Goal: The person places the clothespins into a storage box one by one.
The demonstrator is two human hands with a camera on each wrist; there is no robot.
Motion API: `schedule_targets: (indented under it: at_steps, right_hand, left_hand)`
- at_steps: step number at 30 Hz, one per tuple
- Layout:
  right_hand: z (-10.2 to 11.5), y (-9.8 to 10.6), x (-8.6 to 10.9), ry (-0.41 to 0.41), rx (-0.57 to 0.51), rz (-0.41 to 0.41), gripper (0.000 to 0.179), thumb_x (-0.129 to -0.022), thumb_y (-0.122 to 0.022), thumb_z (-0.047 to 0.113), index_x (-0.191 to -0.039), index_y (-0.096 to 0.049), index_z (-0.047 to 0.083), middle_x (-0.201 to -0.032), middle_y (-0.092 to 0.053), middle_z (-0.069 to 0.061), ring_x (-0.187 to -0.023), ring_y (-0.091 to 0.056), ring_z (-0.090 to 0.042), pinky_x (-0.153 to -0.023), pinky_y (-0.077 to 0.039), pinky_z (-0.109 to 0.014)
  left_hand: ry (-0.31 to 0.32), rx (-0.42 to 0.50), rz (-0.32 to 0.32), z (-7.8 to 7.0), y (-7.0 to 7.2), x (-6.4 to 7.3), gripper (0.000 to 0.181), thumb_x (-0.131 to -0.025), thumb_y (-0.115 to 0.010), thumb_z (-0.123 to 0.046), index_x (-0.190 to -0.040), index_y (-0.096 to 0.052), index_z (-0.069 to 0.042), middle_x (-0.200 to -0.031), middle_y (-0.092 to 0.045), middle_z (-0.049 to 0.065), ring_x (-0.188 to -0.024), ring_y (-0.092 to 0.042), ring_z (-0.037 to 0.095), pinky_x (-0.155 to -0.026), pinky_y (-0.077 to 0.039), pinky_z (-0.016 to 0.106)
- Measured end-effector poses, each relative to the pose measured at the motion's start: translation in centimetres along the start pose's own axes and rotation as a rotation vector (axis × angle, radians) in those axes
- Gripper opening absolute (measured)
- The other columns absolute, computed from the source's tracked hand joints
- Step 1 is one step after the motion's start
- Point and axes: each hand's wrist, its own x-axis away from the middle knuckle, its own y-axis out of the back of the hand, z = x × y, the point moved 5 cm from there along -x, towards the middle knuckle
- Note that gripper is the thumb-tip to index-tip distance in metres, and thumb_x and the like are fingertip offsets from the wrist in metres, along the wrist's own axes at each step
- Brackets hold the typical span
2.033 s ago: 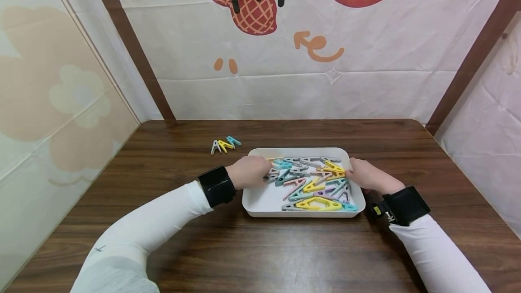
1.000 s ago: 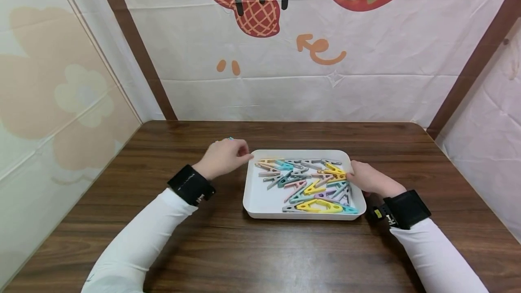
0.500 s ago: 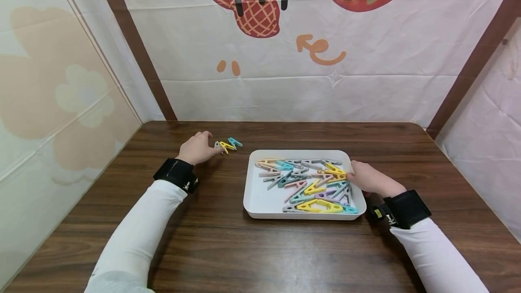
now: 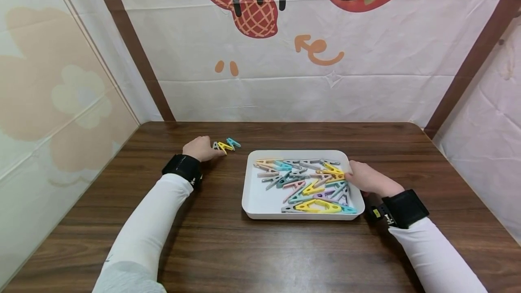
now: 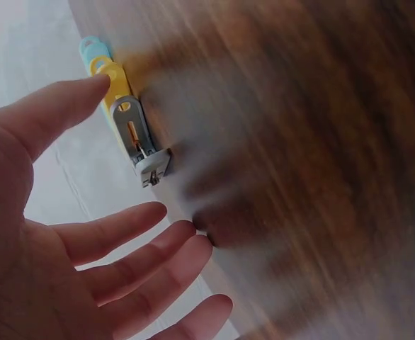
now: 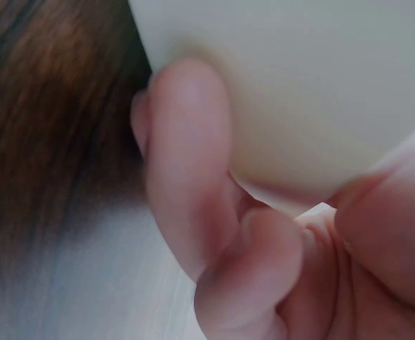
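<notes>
At the back left of the table my left hand [image 4: 200, 149] reaches beside three clothespins in a row. The nearest is a grey clothespin [image 5: 131, 131], followed by a yellow clothespin [image 5: 115, 81] and a blue clothespin [image 4: 233, 143]. In the left wrist view the thumb is over the yellow one, the other fingers are spread, and the grey one stands in the gap between. My right hand [image 4: 372, 178] grips the right side of a white tray [image 4: 262, 202], thumb over the rim and fingers under its wall. Several clothespins [image 4: 319, 205] in mixed colours lie in the tray.
The brown wooden table [image 4: 228, 257] extends around the tray. Behind it hangs a white printed cloth [image 4: 285, 98], with more cloth panels at the left and right sides.
My left hand has moved out of the tray and leftward to the three clothespins, and now sits lower beside them. The right hand keeps its grip on the tray.
</notes>
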Motion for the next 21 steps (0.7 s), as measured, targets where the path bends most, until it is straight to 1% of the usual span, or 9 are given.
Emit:
schedule_targets:
  at_steps: [3, 7, 10, 13, 15, 18, 21]
  right_hand:
    - [0.0, 0.0, -0.1, -0.008, 0.014, 0.001, 0.047, -0.102, -0.045, 0.012, -0.134, -0.030, -0.018, -0.107, -0.053, -0.027, -0.068, -0.057, -0.022, -0.050, -0.049, -0.032]
    - [-0.1, -0.1, -0.1, -0.015, 0.028, 0.003, 0.046, -0.102, -0.045, 0.013, -0.134, -0.031, -0.018, -0.104, -0.053, -0.025, -0.064, -0.056, -0.022, -0.051, -0.048, -0.032]
    - [-0.1, -0.1, -0.1, -0.013, 0.020, 0.006, 0.047, -0.102, -0.045, 0.013, -0.134, -0.030, -0.018, -0.105, -0.053, -0.026, -0.065, -0.056, -0.021, -0.050, -0.048, -0.032]
    - [-0.2, -0.1, -0.1, -0.005, 0.007, 0.005, 0.048, -0.102, -0.044, 0.012, -0.135, -0.029, -0.018, -0.106, -0.053, -0.027, -0.066, -0.056, -0.021, -0.050, -0.049, -0.032]
    - [-0.2, -0.1, -0.2, 0.000, 0.003, 0.003, 0.048, -0.102, -0.044, 0.012, -0.136, -0.028, -0.018, -0.107, -0.053, -0.027, -0.065, -0.057, -0.021, -0.049, -0.049, -0.033]
    - [-0.1, -0.1, -0.2, 0.004, 0.006, 0.002, 0.048, -0.102, -0.044, 0.012, -0.135, -0.028, -0.018, -0.106, -0.053, -0.027, -0.063, -0.056, -0.021, -0.049, -0.049, -0.033]
    - [-0.1, 0.0, -0.1, -0.001, 0.016, 0.003, 0.048, -0.102, -0.044, 0.013, -0.135, -0.029, -0.019, -0.105, -0.053, -0.026, -0.064, -0.056, -0.021, -0.050, -0.049, -0.032]
  left_hand:
    - [0.000, 0.003, -0.011, 0.2, -0.1, -0.2, 0.046, -0.085, -0.067, -0.049, -0.073, -0.054, -0.007, -0.069, -0.050, 0.006, -0.064, -0.051, 0.022, -0.054, -0.039, 0.031]
    - [-0.008, 0.009, -0.017, 0.6, -0.1, -0.2, 0.035, -0.087, -0.066, -0.036, -0.072, -0.054, -0.007, -0.068, -0.050, 0.006, -0.062, -0.051, 0.022, -0.054, -0.039, 0.031]
    - [-0.010, 0.007, -0.023, 0.8, 0.0, -0.3, 0.027, -0.086, -0.065, -0.026, -0.069, -0.054, -0.007, -0.063, -0.049, 0.004, -0.059, -0.049, 0.022, -0.053, -0.038, 0.032]
    - [-0.008, 0.001, -0.034, 0.9, -0.1, -0.5, 0.025, -0.084, -0.064, -0.021, -0.066, -0.054, -0.008, -0.059, -0.049, 0.003, -0.057, -0.049, 0.022, -0.052, -0.038, 0.033]
    - [-0.004, -0.012, -0.047, 1.1, -0.2, -0.8, 0.023, -0.084, -0.064, -0.020, -0.066, -0.055, -0.008, -0.060, -0.050, 0.003, -0.058, -0.049, 0.022, -0.052, -0.039, 0.034]
    - [0.006, -0.024, -0.062, 1.3, -0.4, -1.2, 0.018, -0.084, -0.063, -0.018, -0.071, -0.059, -0.006, -0.065, -0.053, 0.006, -0.061, -0.051, 0.023, -0.053, -0.041, 0.035]
    - [0.013, -0.018, -0.074, 1.5, -0.3, -1.3, 0.015, -0.083, -0.064, -0.016, -0.074, -0.060, -0.005, -0.067, -0.055, 0.007, -0.062, -0.052, 0.024, -0.053, -0.042, 0.036]
